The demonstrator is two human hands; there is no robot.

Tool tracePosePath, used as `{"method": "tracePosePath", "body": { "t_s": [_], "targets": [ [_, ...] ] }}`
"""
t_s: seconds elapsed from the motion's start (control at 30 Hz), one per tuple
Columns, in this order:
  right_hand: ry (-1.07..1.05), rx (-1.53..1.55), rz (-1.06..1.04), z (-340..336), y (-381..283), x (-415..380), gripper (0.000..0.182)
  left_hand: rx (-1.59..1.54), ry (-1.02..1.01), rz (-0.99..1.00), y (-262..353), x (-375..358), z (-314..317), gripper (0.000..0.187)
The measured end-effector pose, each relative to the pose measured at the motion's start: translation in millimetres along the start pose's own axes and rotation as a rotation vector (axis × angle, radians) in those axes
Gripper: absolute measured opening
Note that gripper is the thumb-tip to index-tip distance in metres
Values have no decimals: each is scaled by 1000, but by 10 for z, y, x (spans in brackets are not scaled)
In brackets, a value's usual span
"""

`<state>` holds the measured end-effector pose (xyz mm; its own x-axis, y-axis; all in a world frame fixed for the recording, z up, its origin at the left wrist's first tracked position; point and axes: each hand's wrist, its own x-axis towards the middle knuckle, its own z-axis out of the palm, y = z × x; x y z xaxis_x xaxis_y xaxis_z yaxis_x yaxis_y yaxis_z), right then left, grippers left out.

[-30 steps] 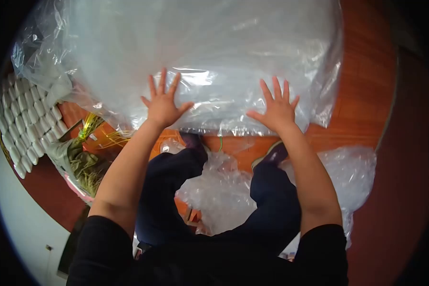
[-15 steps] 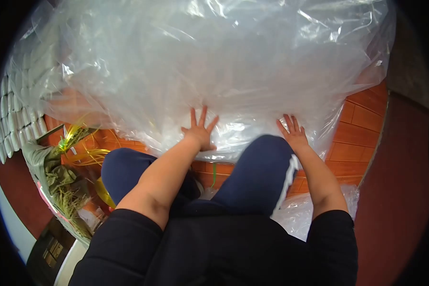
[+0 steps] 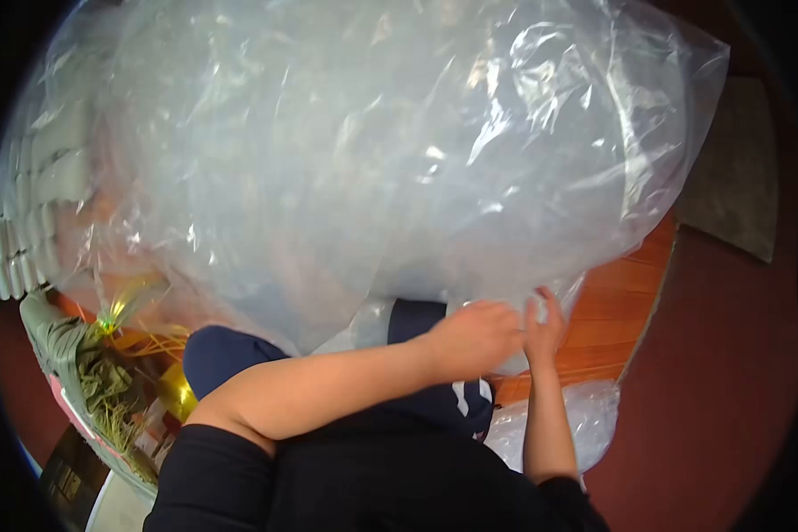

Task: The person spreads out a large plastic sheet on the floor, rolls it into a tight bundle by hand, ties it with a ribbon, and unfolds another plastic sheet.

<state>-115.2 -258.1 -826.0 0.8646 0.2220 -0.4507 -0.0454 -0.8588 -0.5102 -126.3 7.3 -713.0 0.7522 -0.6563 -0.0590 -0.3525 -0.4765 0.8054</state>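
Both hands have left their flat, spread press: the left hand (image 3: 470, 337) and right hand (image 3: 543, 326) now meet, pinching the lower edge of the big plastic bag (image 3: 372, 160), which billows over the lap.

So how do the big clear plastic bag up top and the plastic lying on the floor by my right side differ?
The big clear bag is puffed up and lifted, filling most of the view; the floor plastic lies low and crumpled, showing far less. The left hand and right hand meet at the big bag's lower edge; neither touches the floor plastic. Both are clear and shiny.
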Motion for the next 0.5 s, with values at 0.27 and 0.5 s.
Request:
{"method": "tracePosePath", "body": {
  "t_s": [0.27,0.5],
  "targets": [
    [649,-337,-364,-970,-2033,2529,96,945,516,-660,-1720,422,-1932,60],
    [67,-649,-148,-177,-2236,4053,104,565,410,-1091,-3913,-322,-1774,63]
  ]
}}
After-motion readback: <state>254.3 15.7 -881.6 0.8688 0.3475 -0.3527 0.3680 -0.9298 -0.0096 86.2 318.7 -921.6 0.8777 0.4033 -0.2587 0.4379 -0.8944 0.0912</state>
